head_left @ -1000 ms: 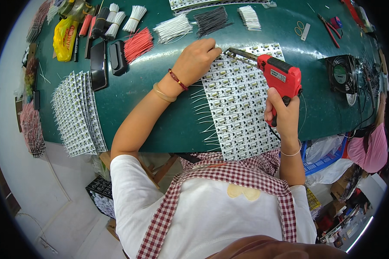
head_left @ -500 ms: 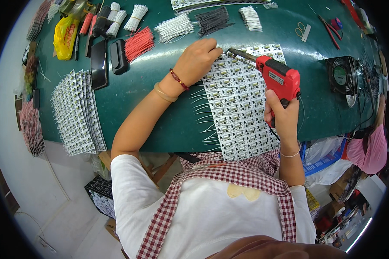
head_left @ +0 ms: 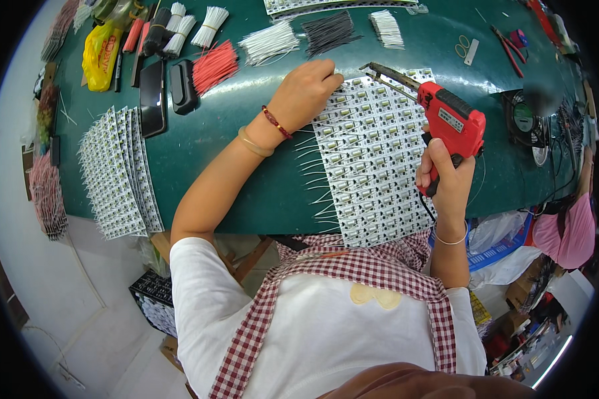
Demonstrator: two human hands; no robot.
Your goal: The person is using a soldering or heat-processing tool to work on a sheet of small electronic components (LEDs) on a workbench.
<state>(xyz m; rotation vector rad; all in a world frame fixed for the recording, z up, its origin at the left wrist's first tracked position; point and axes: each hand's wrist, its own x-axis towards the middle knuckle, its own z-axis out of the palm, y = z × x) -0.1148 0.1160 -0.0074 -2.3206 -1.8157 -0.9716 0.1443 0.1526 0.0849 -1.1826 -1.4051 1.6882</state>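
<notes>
My right hand (head_left: 446, 171) is wrapped round the handle of a red and black soldering gun (head_left: 456, 126), whose tip points left above the far edge of a panel of small circuit boards (head_left: 374, 156). A gap separates the tip from my left fingers. My left hand (head_left: 307, 88) is closed in a pinch at the panel's far left corner; what lies between the fingertips is hidden. Thin white wires (head_left: 318, 178) stick out from the panel's left edge, in a row running toward me. The panel's near end reaches my checked apron (head_left: 359, 263).
Stacked wired panels (head_left: 116, 176) lie at the left, beside a phone (head_left: 153, 100) and a black case (head_left: 182, 86). Red wires (head_left: 214, 66), white wires (head_left: 269, 44) and black wires (head_left: 329, 33) lie beyond. Pliers (head_left: 509, 50) and a small fan (head_left: 522, 118) are at right.
My right hand has drawn the soldering gun to the right, taking its tip away from my left fingertips. My left hand and the panel have stayed in place.
</notes>
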